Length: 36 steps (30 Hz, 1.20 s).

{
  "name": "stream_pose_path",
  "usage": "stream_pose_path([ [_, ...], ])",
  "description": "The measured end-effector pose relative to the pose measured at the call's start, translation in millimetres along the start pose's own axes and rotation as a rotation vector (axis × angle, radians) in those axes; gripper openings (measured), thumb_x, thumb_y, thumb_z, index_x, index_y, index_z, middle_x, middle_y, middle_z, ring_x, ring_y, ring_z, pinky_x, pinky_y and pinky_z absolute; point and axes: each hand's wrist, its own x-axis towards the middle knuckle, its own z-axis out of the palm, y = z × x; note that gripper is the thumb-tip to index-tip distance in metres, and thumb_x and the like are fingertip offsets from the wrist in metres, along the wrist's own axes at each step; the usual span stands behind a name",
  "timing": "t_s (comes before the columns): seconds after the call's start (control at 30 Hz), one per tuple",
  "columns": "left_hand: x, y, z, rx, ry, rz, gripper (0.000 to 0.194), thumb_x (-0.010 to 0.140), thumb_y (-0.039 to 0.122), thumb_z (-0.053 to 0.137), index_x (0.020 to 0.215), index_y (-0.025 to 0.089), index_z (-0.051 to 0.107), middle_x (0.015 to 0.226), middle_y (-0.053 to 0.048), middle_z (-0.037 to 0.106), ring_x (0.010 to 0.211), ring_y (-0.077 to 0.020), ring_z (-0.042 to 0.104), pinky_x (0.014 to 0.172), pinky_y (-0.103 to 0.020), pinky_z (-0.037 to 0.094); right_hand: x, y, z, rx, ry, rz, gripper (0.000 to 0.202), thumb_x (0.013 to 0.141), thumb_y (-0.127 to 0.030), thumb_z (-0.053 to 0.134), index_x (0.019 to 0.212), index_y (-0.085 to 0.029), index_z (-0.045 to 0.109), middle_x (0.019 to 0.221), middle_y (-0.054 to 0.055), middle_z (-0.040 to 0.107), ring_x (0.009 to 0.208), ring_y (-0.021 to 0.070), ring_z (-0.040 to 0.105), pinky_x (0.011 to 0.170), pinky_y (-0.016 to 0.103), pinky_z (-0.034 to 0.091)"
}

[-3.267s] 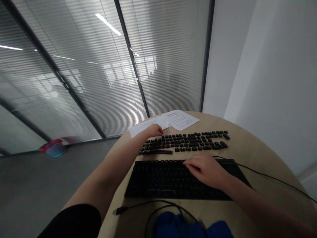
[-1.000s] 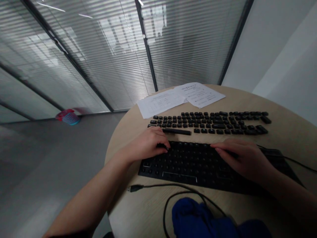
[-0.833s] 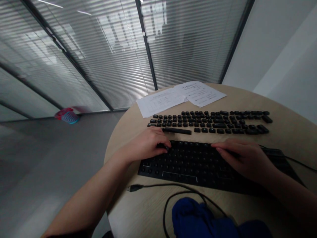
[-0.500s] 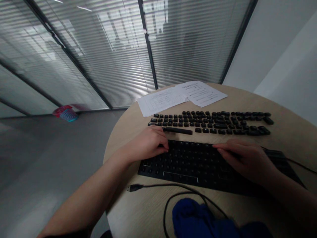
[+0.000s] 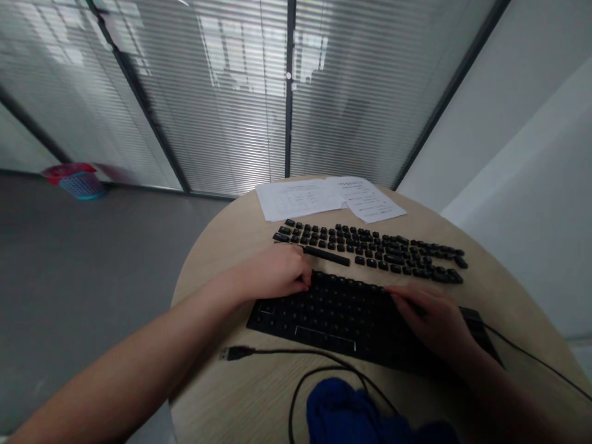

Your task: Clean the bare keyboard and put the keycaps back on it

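Two hands [image 5: 277, 270] [image 5: 435, 316] at one keyboard [image 5: 324, 314]

1. The keyboard [image 5: 333, 320] is black with white outlines.
2. The loose keycaps [image 5: 371, 263] and cable [image 5: 296, 351] are black.
3. The cloth [image 5: 342, 410] is blue.
4. The papers [image 5: 300, 198] are white, grey-printed.
5. The tabletop [image 5: 215, 262] is pale, wood-grained tan.
6. The basket [image 5: 83, 185] is light blue and red.
7. The blinds [image 5: 222, 132] show fine grey stripes.

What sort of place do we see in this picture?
Probably an office or a small meeting room: there are dark-framed blinds, printed sheets and a keyboard on a round-edged table.
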Motion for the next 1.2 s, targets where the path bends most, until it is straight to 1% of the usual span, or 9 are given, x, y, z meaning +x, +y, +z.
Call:
stream_pose_path([
  [0.17, -2, -8, -2.1, -0.088, 0.137, 0.054, 0.015, 0.092, 0.016, 0.065, 0.089, 0.023, 0.078, 0.090, -0.003, 0.078, 0.086, -0.0181, 0.070, 0.081, -0.032, 0.053, 12, -7, -9, -0.085, -0.048, -0.017, 0.022, 0.100, -0.023, 0.056, 0.105, -0.023, 0.077, 0.092, 0.004, 0.080, 0.080, 0.0197, 0.076, 0.073, 0.031, 0.060],
  [0.23, -1, -13, -2.2, -0.095, 0.203, 0.018, 0.014, 0.093, 0.019, 0.065, 0.089, 0.022, 0.078, 0.088, -0.004, 0.078, 0.085, -0.0182, 0.070, 0.081, -0.032, 0.052, 28, -4, -9, -0.111, -0.089, -0.013, 0.022, 0.100, -0.025, 0.057, 0.104, -0.023, 0.078, 0.091, 0.005, 0.079, 0.081, 0.0209, 0.075, 0.074, 0.034, 0.059],
  [0.3, 0, -19, -1.6, -0.098, 0.246, -0.034, 0.013, 0.091, 0.020, 0.065, 0.089, 0.021, 0.078, 0.087, -0.004, 0.077, 0.085, -0.0183, 0.070, 0.080, -0.032, 0.052, 51, 3, -5, -0.130, -0.127, 0.005, 0.022, 0.099, -0.028, 0.058, 0.101, -0.022, 0.080, 0.090, 0.007, 0.079, 0.083, 0.0227, 0.074, 0.076, 0.036, 0.058],
  [0.4, 1, -26, -0.7, -0.108, 0.284, -0.093, 0.014, 0.090, 0.021, 0.064, 0.089, 0.021, 0.078, 0.087, -0.003, 0.077, 0.080, -0.0172, 0.069, 0.076, -0.031, 0.050, 97, 21, 10, -0.124, -0.198, 0.079, 0.021, 0.096, -0.029, 0.061, 0.099, -0.023, 0.081, 0.092, 0.007, 0.080, 0.087, 0.0245, 0.073, 0.082, 0.039, 0.057],
  [0.53, -1, -29, -1.6, -0.114, 0.329, -0.113, 0.017, 0.091, 0.022, 0.061, 0.091, 0.020, 0.078, 0.085, -0.004, 0.077, 0.075, -0.0163, 0.067, 0.072, -0.030, 0.048, 157, 45, 38, -0.072, -0.311, 0.279, 0.016, 0.090, -0.028, 0.068, 0.096, -0.025, 0.083, 0.099, 0.006, 0.081, 0.091, 0.0246, 0.073, 0.088, 0.040, 0.056],
  [0.67, -3, -33, -2.2, -0.134, 0.381, -0.129, 0.018, 0.092, 0.023, 0.060, 0.091, 0.020, 0.078, 0.086, -0.005, 0.077, 0.076, -0.0166, 0.068, 0.072, -0.030, 0.047, 197, 60, 64, -0.074, -0.340, 0.346, 0.014, 0.089, -0.026, 0.071, 0.095, -0.023, 0.084, 0.098, 0.007, 0.082, 0.093, 0.0246, 0.074, 0.090, 0.038, 0.055],
  [0.8, -4, -36, -2.9, -0.150, 0.395, -0.126, 0.018, 0.092, 0.023, 0.060, 0.090, 0.021, 0.078, 0.086, -0.004, 0.078, 0.076, -0.0165, 0.068, 0.072, -0.030, 0.047, 211, 70, 82, -0.057, -0.414, 0.378, 0.010, 0.084, -0.026, 0.078, 0.091, -0.022, 0.084, 0.090, 0.007, 0.081, 0.086, 0.0234, 0.074, 0.085, 0.037, 0.056],
  [0.97, -4, -36, -3.9, -0.160, 0.393, -0.126, 0.018, 0.091, 0.023, 0.060, 0.089, 0.020, 0.078, 0.083, -0.003, 0.077, 0.074, -0.0162, 0.068, 0.071, -0.030, 0.048, 211, 78, 94, -0.007, -0.470, 0.380, 0.012, 0.083, -0.021, 0.079, 0.094, -0.020, 0.083, 0.092, 0.006, 0.082, 0.086, 0.0205, 0.075, 0.084, 0.033, 0.057],
  [1.2, -2, -38, -1.8, -0.148, 0.395, -0.123, 0.018, 0.091, 0.023, 0.061, 0.088, 0.021, 0.078, 0.082, -0.004, 0.078, 0.074, -0.0166, 0.069, 0.070, -0.030, 0.049, 211, 73, 101, -0.020, -0.433, 0.380, 0.011, 0.083, -0.019, 0.077, 0.092, -0.017, 0.082, 0.091, 0.008, 0.081, 0.086, 0.0204, 0.074, 0.084, 0.034, 0.056],
])
